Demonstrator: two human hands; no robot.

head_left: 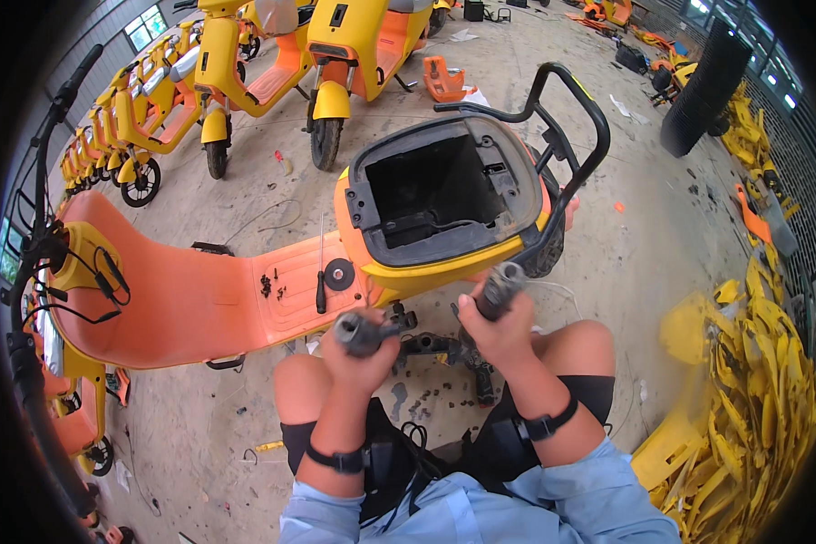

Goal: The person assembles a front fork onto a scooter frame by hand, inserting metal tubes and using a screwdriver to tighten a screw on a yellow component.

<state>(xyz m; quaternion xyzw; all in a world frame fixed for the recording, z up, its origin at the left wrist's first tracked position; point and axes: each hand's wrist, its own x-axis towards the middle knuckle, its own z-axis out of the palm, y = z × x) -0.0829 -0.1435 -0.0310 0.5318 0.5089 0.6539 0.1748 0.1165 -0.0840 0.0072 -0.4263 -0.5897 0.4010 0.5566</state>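
In my left hand [358, 358] is a dark, blurred, tube-like metal part [357, 334] with a hollow round end. My right hand [500, 331] grips a similar grey tubular part [501, 286], its round end pointing up and away. Both hands are closed, held apart above my knees. Just beyond them stands a yellow-and-orange scooter [218, 295], with a black open compartment [435, 186] where a seat would sit. On its orange footboard lie a long screwdriver [321, 281], a dark round disc [338, 274] and several small screws [267, 284].
A black curved bracket [431, 344] and a black tool-like object [480, 376] lie low between my legs. The scooter's black rear rail [594, 127] juts up at right. Yellow panels [734, 408] are heaped on the right. More scooters [335, 45] stand at the back left.
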